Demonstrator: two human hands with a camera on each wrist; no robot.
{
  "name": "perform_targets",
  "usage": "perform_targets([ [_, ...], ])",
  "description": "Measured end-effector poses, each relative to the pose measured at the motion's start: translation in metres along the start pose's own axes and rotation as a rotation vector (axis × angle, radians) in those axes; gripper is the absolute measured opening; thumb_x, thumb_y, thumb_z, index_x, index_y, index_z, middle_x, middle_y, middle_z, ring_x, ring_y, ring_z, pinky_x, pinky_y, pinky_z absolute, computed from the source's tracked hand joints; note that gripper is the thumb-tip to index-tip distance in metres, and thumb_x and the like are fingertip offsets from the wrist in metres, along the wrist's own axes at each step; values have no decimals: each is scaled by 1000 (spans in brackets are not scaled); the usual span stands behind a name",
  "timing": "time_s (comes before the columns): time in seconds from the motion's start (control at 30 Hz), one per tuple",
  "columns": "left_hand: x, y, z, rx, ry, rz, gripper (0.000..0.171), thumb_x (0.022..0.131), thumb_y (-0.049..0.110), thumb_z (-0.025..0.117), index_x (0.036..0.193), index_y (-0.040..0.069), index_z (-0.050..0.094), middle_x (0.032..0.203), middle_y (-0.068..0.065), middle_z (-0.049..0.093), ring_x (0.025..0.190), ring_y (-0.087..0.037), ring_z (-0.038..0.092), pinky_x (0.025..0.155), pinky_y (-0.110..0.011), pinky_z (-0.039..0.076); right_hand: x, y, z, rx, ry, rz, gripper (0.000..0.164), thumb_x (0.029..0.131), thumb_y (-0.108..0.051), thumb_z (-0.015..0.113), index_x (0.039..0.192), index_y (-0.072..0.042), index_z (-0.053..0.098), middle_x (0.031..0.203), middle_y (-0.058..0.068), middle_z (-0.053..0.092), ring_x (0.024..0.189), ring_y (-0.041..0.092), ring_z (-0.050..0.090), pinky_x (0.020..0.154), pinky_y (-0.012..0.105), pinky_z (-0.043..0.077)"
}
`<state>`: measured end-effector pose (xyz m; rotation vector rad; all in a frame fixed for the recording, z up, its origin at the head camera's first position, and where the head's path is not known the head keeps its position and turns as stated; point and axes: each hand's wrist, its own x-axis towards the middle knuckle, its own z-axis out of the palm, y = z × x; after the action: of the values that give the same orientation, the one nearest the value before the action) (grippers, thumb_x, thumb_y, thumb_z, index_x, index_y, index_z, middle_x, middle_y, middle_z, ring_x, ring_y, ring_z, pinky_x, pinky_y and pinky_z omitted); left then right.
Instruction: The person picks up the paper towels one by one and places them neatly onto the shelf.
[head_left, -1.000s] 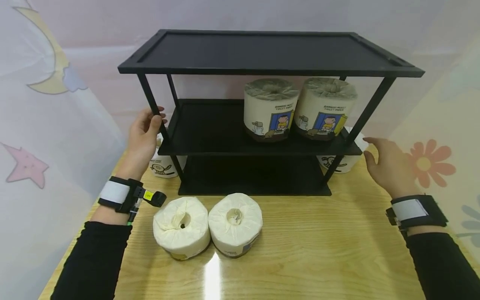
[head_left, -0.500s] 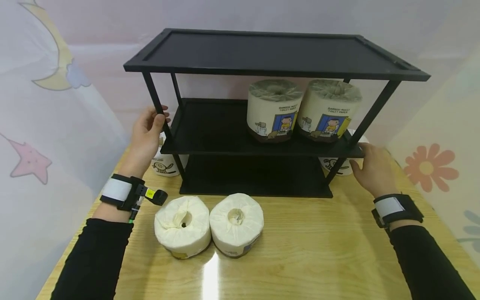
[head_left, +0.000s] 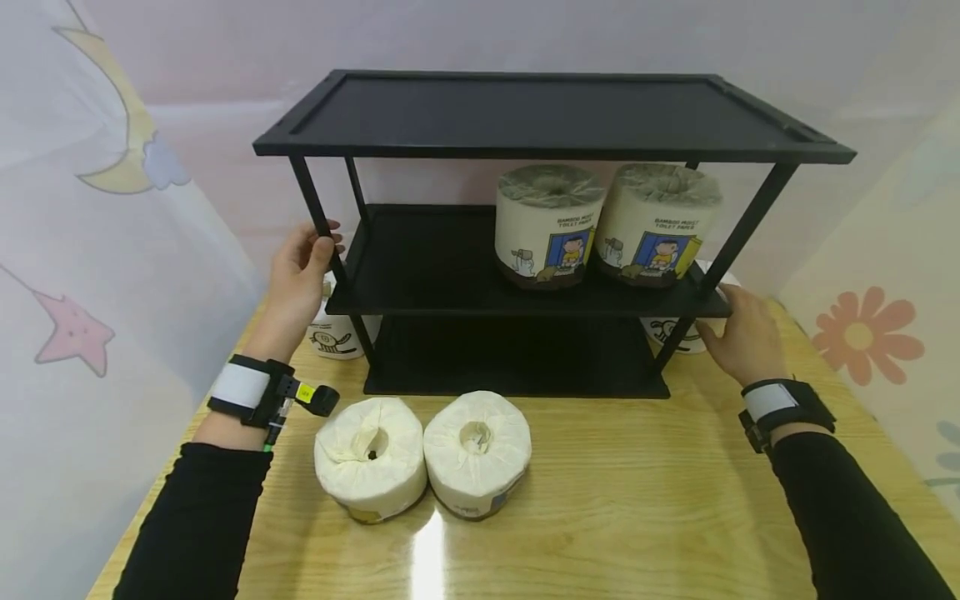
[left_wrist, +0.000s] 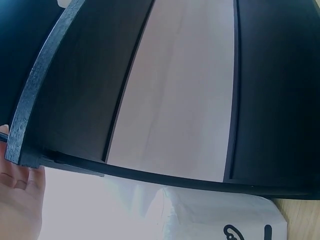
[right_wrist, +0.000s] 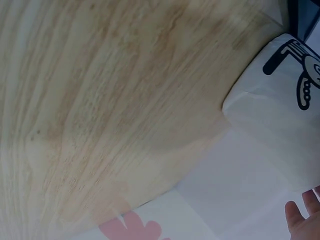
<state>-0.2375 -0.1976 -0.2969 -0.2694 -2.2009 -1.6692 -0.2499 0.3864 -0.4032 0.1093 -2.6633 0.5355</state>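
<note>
At the left end of the black rack [head_left: 562, 114], my left hand [head_left: 298, 268] grips the front left post, thumb in front and fingers behind it. In the left wrist view that hand [left_wrist: 20, 200] shows at the lower left. My right hand [head_left: 744, 333] is at the right end of the middle shelf, beside a toilet paper roll [head_left: 672, 332], its thumb spread from its fingers. In the right wrist view its fingertips [right_wrist: 294, 209] lie right at that roll's edge; I cannot tell whether they grip. Another toilet paper roll [head_left: 333, 333] stands behind the left post.
Two wrapped toilet paper rolls stand on the middle shelf, a left one [head_left: 547, 229] and a right one [head_left: 658, 225]. On the wooden table [head_left: 600, 492], a left front roll [head_left: 369, 458] and a right front roll [head_left: 477, 454] stand side by side. A printed cloth [head_left: 870, 208] hangs behind.
My right hand has come leftward to the rack's right end and the roll there. The left hand stays on its post. The whole scene shifts slightly in the head view.
</note>
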Motion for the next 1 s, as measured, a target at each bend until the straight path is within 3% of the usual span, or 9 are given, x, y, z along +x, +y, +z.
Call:
perform_targets([
  [0.17,-1,-3,1,-5,-6,1,51,99,40,47,135,4,52,120,-1,56,116,-15,53,104,-36,40,2,8,6,-27,3,-57,59,84,-6,73,136,8,48,131,36,49,119,57,43,98,70,32],
  [0.47,0,-6,2,-20,0,12,57,95,47,49,134,5,53,117,2,57,114,-13,54,103,-35,41,5,6,5,-150,-43,-152,65,81,-6,74,139,6,47,134,35,45,125,55,38,103,68,29],
  [0.73,1,-5,1,-11,3,17,52,97,44,48,133,8,54,116,2,57,113,-13,54,102,-35,41,5,-4,9,-167,-88,-94,62,80,-7,74,134,5,47,128,36,46,128,56,31,102,72,24],
  [1.0,-1,-5,0,-5,5,17,43,102,36,47,133,7,54,115,4,57,112,-12,54,100,-33,42,3,-7,17,-195,-75,-60,67,78,-4,76,137,5,45,130,37,44,130,54,29,105,69,23],
])
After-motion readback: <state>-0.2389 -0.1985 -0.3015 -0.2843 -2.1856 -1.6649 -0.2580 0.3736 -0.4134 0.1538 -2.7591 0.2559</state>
